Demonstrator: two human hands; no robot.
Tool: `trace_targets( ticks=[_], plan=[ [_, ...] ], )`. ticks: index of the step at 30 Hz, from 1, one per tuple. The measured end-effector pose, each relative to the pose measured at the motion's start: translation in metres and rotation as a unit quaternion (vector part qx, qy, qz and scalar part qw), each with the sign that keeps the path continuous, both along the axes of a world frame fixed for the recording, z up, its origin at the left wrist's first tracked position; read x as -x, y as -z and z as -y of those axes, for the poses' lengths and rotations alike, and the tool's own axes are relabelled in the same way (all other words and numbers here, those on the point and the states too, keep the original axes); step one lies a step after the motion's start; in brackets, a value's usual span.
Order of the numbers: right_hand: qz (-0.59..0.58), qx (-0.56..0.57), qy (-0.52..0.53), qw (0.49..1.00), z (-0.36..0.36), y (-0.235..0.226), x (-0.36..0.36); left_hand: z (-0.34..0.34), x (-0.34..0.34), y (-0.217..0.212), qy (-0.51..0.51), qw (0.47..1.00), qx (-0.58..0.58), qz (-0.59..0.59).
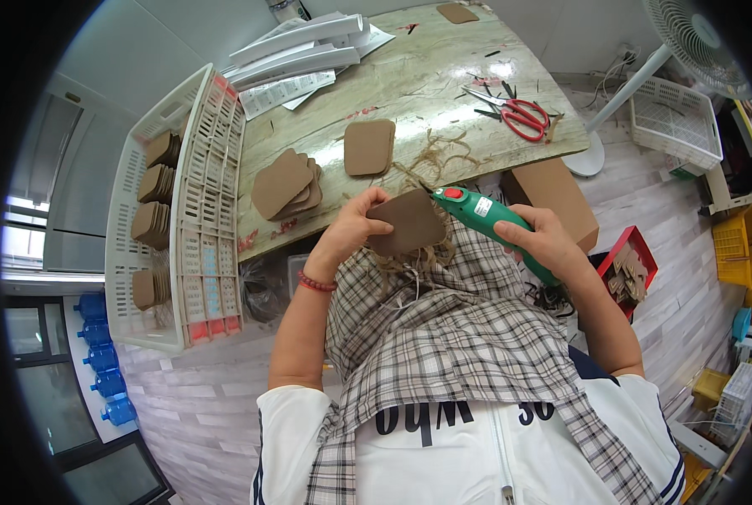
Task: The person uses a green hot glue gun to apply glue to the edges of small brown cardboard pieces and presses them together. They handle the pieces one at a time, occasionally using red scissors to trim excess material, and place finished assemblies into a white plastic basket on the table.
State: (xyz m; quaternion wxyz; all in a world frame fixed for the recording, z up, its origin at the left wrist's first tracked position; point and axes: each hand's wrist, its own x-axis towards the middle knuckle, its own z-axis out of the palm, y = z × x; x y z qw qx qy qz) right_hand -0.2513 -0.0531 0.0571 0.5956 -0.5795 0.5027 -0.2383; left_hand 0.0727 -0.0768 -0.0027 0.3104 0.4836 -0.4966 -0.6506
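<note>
My left hand [352,225] pinches a flat brown square piece with rounded corners [418,225] by its left side, thumb on top. My right hand [551,240] is wrapped round a green handheld power tool with a red button [487,217]. The tool's tip meets the piece's upper right corner; whether it touches is hard to see. Stringy brown trimmings [443,156] lie on the table edge by the tip, and more hang below the piece over my checked apron [468,345]. Similar brown pieces sit in a neat stack [369,147] and a fanned pile [285,187] beyond my left hand.
Red-handled scissors [523,119] lie on the marbled table [443,93] at the right. A white plastic crate [207,278] on the left holds several brown stacks. Papers [296,55] cover the far left. A red box of scraps [630,269] and a fan [696,42] stand right.
</note>
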Motion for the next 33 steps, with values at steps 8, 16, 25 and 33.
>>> trace_targets(
  ticks=[8,16,25,33],
  plan=[
    [-0.017,-0.022,-0.032,0.999,-0.001,0.002,0.003,-0.008,-0.013,-0.001,-0.116,0.992,0.042,-0.009],
    [0.005,-0.039,-0.037,0.999,-0.005,0.01,0.001,-0.012,-0.02,0.002,-0.166,0.973,0.011,-0.157],
    [-0.009,-0.032,-0.049,0.998,-0.011,0.004,-0.002,-0.01,-0.008,-0.001,-0.135,0.985,-0.014,-0.102],
    [-0.008,-0.021,-0.056,0.998,-0.01,0.013,-0.009,-0.01,0.003,-0.004,-0.062,0.994,-0.044,-0.084]
  ],
)
